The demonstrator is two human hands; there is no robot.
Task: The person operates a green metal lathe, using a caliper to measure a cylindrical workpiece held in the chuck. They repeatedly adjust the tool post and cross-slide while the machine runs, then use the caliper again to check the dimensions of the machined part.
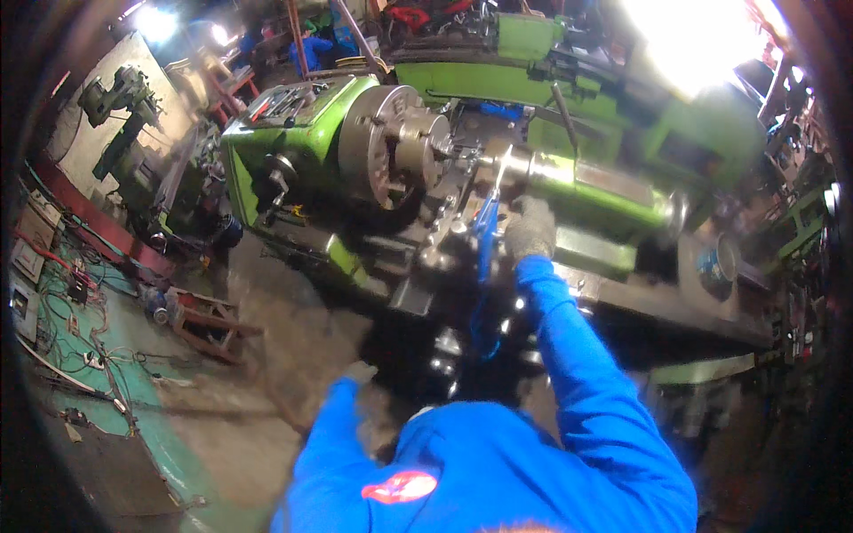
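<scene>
- Apparently, from the head view, the step in hand is handling a blue tool [486,222], perhaps an air gun, at the green lathe [306,140]; the next move seems to call for a secure hold, clear of the chuck [362,142].
- That tool is upright near the inner end of the tailstock [613,185], to the right of the chuck.
- The gloved right hand [530,231] is just right of it; I cannot tell whether its fingers grasp the tool or only lie beside it.
- The left hand [360,371] hangs low, well apart from the tool; whether its fingers are curled or loose is unclear.
</scene>
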